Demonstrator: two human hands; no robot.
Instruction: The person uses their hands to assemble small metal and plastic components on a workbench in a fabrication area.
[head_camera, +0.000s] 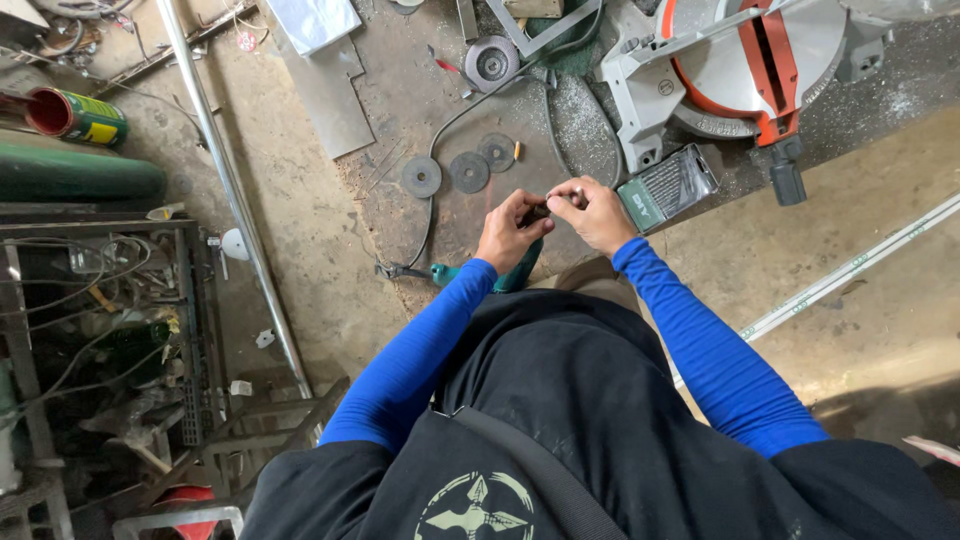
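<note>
Floor: rough concrete workshop floor (330, 250), dusty, metal filings near the saw.
Left hand (508, 230): fingers curled shut round a small dark part (537, 212), w/ blue sleeve.
Right hand (592, 212): fingertips pinched on the same small dark part from the other side; hands touching.
Small dark part: held between both hands, above floor, too small to ID.
Drill: teal power drill (500, 277) under left wrist, mostly hidden.
Bit case: green drill-bit case (668, 187), open, just beside right hand.
Discs: three grey cutting discs (468, 171) on floor beyond hands.
Miter saw (740, 70): top right, orange guard.
Pipe: long steel pipe (235, 190) on left.
</note>
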